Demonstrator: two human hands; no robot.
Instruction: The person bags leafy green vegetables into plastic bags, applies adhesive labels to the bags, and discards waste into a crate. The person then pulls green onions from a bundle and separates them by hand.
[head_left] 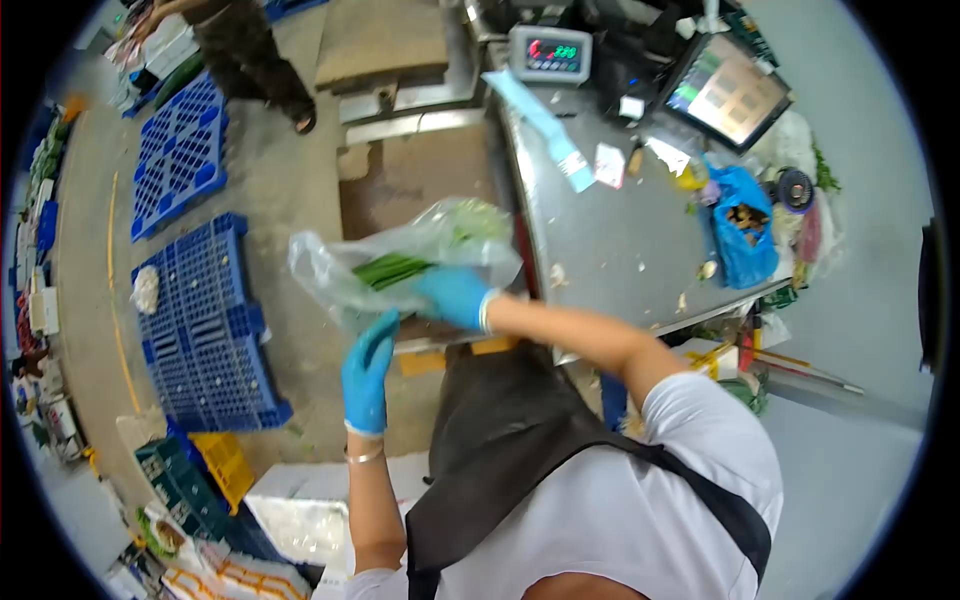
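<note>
Bag [322, 276] of greens [391, 270] was over the brown board [415, 175] | right hand [456, 297] grasped its near side | left hand [370, 376] beside it, grip unclear to me | greens risked spilling if the bag tipped

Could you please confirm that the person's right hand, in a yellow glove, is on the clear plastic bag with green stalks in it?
Not quite: the right hand wears a blue glove, not a yellow one, as the head view shows. It is indeed on the clear plastic bag with green stalks in it.
</note>
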